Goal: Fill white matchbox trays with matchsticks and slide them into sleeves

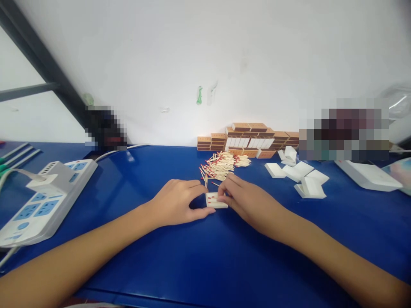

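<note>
A small white matchbox tray (214,200) with a few red-tipped matches in it lies on the blue table (192,256) between my hands. My left hand (176,202) curls round the tray's left end, thumb and fingers pinching it. My right hand (245,199) grips the tray's right end, its fingers pressed together on top. Just beyond the hands lies a loose pile of matches (221,166).
Stacked brown matchboxes (250,139) line the wall at the back. Several empty white trays (300,173) lie to the right, with a white flat box (367,174) farther right. A white and blue power strip (41,201) sits at the left.
</note>
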{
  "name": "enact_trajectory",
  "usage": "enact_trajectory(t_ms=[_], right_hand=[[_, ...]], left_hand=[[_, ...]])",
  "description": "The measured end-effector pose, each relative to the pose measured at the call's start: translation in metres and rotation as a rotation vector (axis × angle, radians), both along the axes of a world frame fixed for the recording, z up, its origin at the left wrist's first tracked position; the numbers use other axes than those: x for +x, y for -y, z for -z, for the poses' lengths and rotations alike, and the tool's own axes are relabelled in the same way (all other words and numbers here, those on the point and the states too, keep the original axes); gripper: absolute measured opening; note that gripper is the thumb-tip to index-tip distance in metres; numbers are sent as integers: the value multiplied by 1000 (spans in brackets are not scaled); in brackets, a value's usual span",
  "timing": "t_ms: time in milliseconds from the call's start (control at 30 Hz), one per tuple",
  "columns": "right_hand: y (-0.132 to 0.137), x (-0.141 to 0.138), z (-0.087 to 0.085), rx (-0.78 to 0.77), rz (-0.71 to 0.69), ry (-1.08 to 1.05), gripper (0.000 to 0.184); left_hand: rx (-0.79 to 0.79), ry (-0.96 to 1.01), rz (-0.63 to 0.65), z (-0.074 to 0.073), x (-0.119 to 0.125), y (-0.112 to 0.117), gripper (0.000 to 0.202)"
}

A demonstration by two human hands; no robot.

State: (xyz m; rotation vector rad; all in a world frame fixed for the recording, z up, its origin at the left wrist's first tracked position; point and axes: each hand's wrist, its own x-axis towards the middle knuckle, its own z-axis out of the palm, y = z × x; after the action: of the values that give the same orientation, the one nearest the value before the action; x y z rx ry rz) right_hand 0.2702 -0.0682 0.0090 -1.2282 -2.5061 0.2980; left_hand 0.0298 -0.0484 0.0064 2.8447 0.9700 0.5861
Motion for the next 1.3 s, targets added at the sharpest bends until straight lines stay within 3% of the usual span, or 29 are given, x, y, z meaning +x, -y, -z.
enact_trajectory(t_ms=[133,267,400,567,933,1067,1300], right_hand=[[-1,1,3,23,-39,-14,8],[-5,15,-7,63,-26,-73,17],[-6,23,-14,-5,-33,-103,13],[0,17,-15,-95,-32,-57,11],[3,14,-13,-106,-53,11,14],[4,13,-14,-105,-45,-15,5],[4,11,-13,-117,-85,3,14]], left_hand=[[38,0,-3,0,1,0,36],[20,-15,-7,0,0,-1,35],[19,-20,3,1,-1,-1,37],[57,-13,15,1,0,1,37],[98,-2,38,2,-1,1,38],[91,-3,37,2,0,1,37],[97,-25,38,1,1,2,38]])
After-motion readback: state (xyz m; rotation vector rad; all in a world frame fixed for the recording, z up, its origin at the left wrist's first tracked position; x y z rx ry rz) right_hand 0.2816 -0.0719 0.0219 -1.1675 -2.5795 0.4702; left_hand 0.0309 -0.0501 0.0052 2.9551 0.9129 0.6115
